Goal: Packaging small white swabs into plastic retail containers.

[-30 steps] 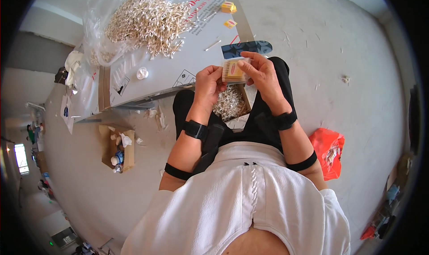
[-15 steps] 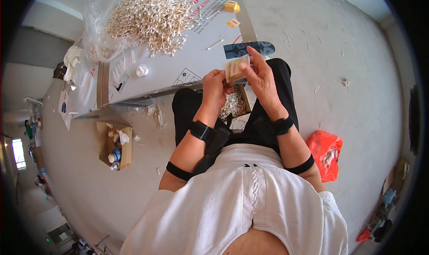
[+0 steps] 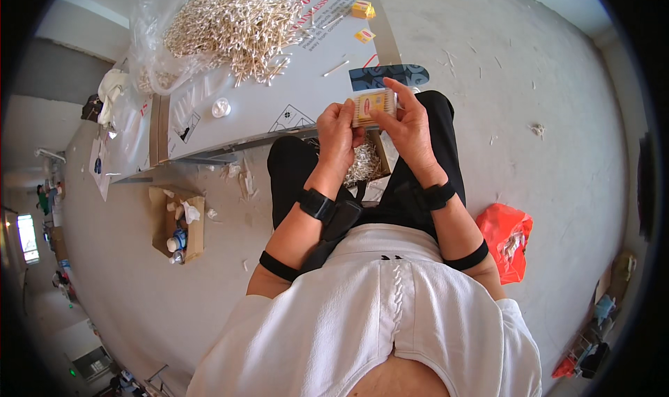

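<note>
Between my two hands, above my knees at the table's near edge, is a small clear pack of cotton swabs with a yellow label. My left hand pinches its left end, the thumb against the side. My right hand grips the right end, thumb on the front face and index finger raised over the top. Beyond, on the table, lies a big heap of loose cotton swabs, partly in a clear plastic bag. Small yellow cards sit at the table's far right.
A round white container stands on the sheet-covered table. Beneath my hands, a box of swabs sits between my legs. A cardboard box with bottles is on the floor at left, a red plastic bag at right.
The swab pack has turned so its labelled face shows more fully and lies more level. My right hand has shifted slightly, its thumb now lower on the pack.
</note>
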`<move>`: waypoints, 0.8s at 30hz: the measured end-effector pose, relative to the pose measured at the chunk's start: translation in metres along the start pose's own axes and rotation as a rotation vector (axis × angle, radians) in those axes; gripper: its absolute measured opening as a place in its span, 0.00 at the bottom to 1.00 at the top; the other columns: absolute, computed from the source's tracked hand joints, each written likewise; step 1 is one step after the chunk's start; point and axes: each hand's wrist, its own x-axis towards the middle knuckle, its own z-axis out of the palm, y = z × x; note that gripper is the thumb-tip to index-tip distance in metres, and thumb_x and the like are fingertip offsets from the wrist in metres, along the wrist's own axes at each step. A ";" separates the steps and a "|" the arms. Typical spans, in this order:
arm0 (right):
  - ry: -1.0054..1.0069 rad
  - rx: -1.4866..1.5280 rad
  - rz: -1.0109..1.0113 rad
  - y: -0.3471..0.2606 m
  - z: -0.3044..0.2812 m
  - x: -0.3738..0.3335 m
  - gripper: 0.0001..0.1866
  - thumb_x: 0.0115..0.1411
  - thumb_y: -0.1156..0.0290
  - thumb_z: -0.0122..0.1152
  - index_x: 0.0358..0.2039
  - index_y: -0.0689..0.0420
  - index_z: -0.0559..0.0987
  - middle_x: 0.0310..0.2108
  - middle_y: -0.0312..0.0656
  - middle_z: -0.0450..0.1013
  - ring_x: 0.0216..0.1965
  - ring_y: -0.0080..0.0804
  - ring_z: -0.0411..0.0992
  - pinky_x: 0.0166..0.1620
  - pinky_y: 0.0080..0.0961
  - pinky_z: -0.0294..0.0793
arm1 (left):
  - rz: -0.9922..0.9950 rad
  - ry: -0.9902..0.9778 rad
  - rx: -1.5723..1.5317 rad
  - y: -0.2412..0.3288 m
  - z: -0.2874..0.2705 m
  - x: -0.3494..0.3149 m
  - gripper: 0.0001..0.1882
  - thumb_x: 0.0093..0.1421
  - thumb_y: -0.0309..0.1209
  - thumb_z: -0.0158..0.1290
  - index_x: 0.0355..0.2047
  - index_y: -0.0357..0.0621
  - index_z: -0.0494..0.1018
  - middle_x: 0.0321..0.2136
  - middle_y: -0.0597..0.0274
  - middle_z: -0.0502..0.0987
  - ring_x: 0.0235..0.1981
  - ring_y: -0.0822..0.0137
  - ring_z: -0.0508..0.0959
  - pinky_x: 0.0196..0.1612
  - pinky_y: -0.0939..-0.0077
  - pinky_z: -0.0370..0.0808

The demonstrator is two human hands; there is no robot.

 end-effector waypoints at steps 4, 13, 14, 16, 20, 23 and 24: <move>0.065 0.081 0.202 -0.001 -0.002 -0.003 0.23 0.57 0.73 0.57 0.53 0.64 0.65 0.34 0.39 0.73 0.27 0.16 0.70 0.26 0.12 0.67 | 0.159 0.115 0.170 0.005 0.004 -0.004 0.10 0.61 0.34 0.51 0.25 0.44 0.68 0.16 0.70 0.68 0.12 0.80 0.64 0.12 0.87 0.58; -0.003 0.354 0.463 0.013 -0.015 -0.002 0.09 0.57 0.70 0.57 0.37 0.60 0.75 0.27 0.33 0.74 0.25 0.15 0.71 0.25 0.11 0.68 | 0.321 0.011 0.325 0.011 -0.007 0.006 0.09 0.60 0.29 0.50 0.22 0.43 0.68 0.15 0.73 0.67 0.12 0.83 0.62 0.12 0.86 0.55; 0.001 0.337 0.459 0.012 -0.015 -0.001 0.09 0.57 0.70 0.57 0.37 0.60 0.75 0.27 0.33 0.74 0.26 0.14 0.71 0.25 0.11 0.68 | 0.322 0.000 0.334 0.015 -0.004 0.004 0.09 0.60 0.29 0.50 0.22 0.43 0.68 0.15 0.73 0.67 0.12 0.83 0.62 0.12 0.86 0.55; 0.001 0.344 0.431 0.003 -0.014 -0.002 0.09 0.57 0.70 0.57 0.36 0.60 0.75 0.28 0.33 0.74 0.26 0.15 0.71 0.26 0.12 0.69 | 0.203 0.045 0.235 0.029 0.005 -0.006 0.09 0.59 0.27 0.50 0.21 0.40 0.69 0.14 0.73 0.67 0.14 0.83 0.63 0.14 0.87 0.57; -0.106 0.331 0.364 0.003 -0.024 -0.002 0.11 0.56 0.70 0.59 0.37 0.62 0.75 0.29 0.34 0.75 0.27 0.17 0.71 0.27 0.16 0.69 | 0.259 -0.069 0.292 0.031 0.006 0.001 0.09 0.58 0.26 0.50 0.21 0.40 0.69 0.16 0.72 0.69 0.15 0.83 0.65 0.16 0.88 0.59; 0.049 0.013 0.096 0.012 -0.030 0.003 0.11 0.54 0.70 0.60 0.34 0.65 0.76 0.28 0.37 0.75 0.27 0.20 0.71 0.28 0.19 0.70 | 0.311 -0.162 0.371 0.031 0.010 0.002 0.08 0.56 0.25 0.51 0.21 0.38 0.70 0.16 0.72 0.69 0.16 0.83 0.64 0.17 0.87 0.59; 0.084 0.013 0.093 0.007 -0.030 0.005 0.11 0.54 0.70 0.60 0.34 0.65 0.76 0.28 0.37 0.75 0.27 0.20 0.71 0.28 0.19 0.70 | 0.333 -0.206 0.431 0.031 0.011 0.002 0.07 0.56 0.24 0.51 0.20 0.38 0.71 0.16 0.72 0.68 0.16 0.83 0.64 0.18 0.86 0.58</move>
